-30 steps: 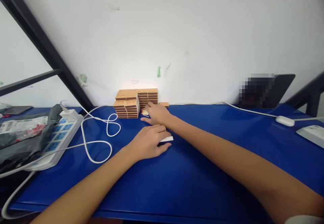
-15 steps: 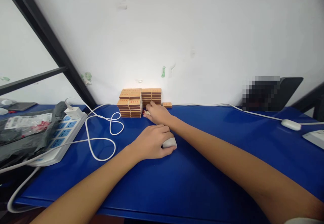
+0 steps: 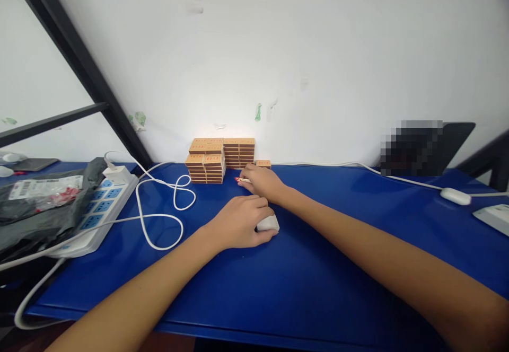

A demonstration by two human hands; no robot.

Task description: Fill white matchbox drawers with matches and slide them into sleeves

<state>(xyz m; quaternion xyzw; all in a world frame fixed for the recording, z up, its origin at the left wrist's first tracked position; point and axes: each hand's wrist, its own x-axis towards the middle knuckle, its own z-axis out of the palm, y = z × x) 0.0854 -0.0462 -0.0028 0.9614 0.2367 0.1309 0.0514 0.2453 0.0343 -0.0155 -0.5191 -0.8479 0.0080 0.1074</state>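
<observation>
My left hand (image 3: 240, 222) is closed around a small white box (image 3: 268, 223) on the blue table, and the fingers cover much of it. Just beyond, my right hand (image 3: 264, 182) pinches matches (image 3: 243, 180) with red tips, which point left; how many is unclear. To the left of that hand stand stacked matchboxes (image 3: 204, 169), orange-topped with dark sides, some bundled with a band. A single matchbox (image 3: 263, 163) lies behind my right fingers, partly hidden.
A white power strip (image 3: 109, 198) and a dark plastic parcel (image 3: 47, 198) occupy the left side. White cable (image 3: 175, 186) loops across the blue table (image 3: 298, 283). An inline cord switch (image 3: 455, 196) and a dark panel (image 3: 457, 140) are at the right. A white wall rises behind.
My right hand has drawn back slightly to the right from the stacked matchboxes, with matches in its fingers. My left hand keeps its hold on the small white box.
</observation>
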